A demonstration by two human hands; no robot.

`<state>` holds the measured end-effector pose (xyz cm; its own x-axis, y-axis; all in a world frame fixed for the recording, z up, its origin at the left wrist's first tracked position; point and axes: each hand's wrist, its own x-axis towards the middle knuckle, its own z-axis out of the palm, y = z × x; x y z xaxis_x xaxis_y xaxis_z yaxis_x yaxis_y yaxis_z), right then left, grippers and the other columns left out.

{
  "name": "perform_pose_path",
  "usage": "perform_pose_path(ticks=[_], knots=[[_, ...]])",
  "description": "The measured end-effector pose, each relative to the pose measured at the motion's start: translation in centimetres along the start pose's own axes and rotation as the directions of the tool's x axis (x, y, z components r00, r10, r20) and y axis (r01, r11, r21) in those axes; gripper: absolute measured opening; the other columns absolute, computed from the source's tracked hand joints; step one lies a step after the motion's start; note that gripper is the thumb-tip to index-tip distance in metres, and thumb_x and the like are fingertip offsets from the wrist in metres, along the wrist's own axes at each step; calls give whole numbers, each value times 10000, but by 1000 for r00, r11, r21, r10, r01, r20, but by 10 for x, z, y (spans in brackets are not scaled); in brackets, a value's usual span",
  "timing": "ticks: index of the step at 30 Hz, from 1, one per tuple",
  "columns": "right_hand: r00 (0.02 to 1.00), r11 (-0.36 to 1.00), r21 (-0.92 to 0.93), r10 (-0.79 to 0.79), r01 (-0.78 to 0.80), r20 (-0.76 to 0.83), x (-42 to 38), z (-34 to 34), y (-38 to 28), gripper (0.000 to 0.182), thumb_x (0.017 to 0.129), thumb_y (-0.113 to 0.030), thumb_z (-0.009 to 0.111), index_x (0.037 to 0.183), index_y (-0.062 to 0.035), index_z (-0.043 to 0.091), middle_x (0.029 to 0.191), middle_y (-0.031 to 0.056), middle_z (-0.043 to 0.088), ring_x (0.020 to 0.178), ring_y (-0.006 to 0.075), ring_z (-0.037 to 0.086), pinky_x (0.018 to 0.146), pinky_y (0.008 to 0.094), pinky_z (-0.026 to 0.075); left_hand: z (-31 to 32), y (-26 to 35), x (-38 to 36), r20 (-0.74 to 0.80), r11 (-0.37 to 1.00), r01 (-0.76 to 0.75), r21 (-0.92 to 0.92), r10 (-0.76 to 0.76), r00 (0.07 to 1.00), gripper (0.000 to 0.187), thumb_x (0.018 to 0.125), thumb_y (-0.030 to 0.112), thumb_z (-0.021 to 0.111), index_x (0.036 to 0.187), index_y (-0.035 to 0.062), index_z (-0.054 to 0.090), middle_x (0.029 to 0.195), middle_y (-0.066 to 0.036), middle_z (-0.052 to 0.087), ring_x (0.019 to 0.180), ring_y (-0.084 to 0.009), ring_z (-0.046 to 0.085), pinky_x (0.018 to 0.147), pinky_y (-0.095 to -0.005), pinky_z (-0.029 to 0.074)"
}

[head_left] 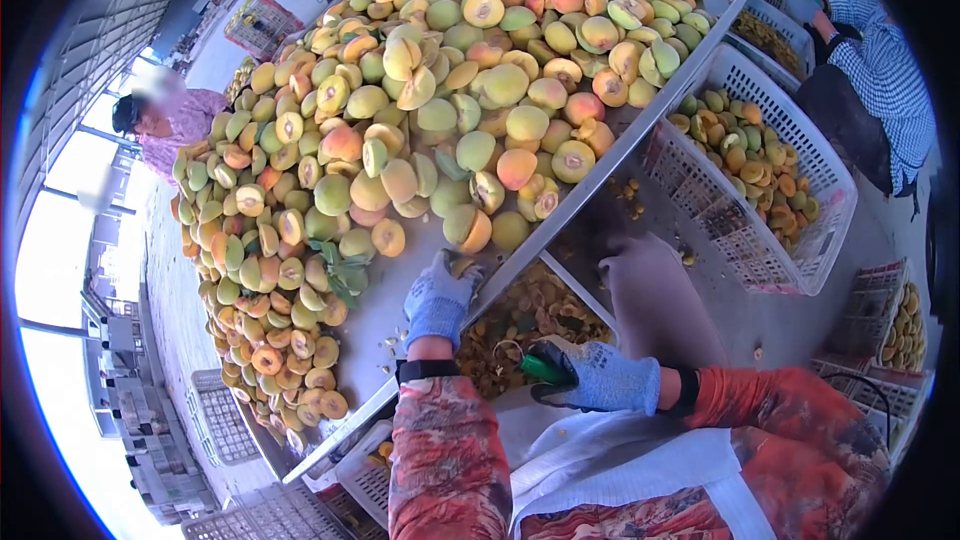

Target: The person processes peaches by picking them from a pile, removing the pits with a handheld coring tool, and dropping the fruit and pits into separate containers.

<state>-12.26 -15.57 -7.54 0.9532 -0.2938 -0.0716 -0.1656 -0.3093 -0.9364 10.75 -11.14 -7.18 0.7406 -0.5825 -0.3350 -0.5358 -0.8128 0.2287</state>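
My left hand [441, 300], in a blue and white glove, rests at the metal table's edge [590, 180], just below the heap of halved peaches [440, 115]. Its fingertips are partly hidden, and I cannot make out what they hold. My right hand [600, 375], gloved too, is wrapped round the green handle [547, 364] of a tool with a thin curved metal tip. Under the tool lies a bin of small fruit pieces [530, 315], below the table's edge.
At the right stand white crates [825, 170] of halved fruit, with a person [885, 80] in checked sleeves beyond. Another person [185, 120] in pink is behind the heap at the left. Leaves [340, 272] lie among the fruit. A grey crate [222, 418] stands at lower left.
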Motion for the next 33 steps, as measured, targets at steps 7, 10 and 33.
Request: perform_pose_path(ticks=[7, 10, 33], knots=[[988, 925, -350, -155, 145, -1, 8, -24, 5, 467, 792, -334, 542, 1176, -88, 441, 819, 146, 589, 647, 312, 586, 573, 383, 463, -2, -66, -14, -50, 179, -44, -983, -27, 998, 397, 719, 117, 657, 1054, -34, 506, 922, -135, 587, 781, -179, 584, 689, -275, 499], [987, 867, -479, -163, 138, -11, 12, -12, -22, 436, 794, -313, 554, 1164, -96, 478, 862, 129, 604, 678, 305, 597, 601, 370, 477, -24, -61, -85, -541, 671, -431, -604, 52, 839, 450, 723, 142, 664, 1089, -41, 478, 968, -150, 570, 843, -209, 578, 720, -290, 506], [804, 825, 403, 100, -396, 586, -9, 37, -121, 394, 869, -451, 449, 910, -64, 511, 520, 8, 427, 407, 92, 417, 362, 243, 323, -26, -31, -205, -596, 313, -538, -782, -128, 792, 346, 884, 284, 466, 999, -30, 553, 850, -101, 602, 779, -155, 590, 673, -264, 494]])
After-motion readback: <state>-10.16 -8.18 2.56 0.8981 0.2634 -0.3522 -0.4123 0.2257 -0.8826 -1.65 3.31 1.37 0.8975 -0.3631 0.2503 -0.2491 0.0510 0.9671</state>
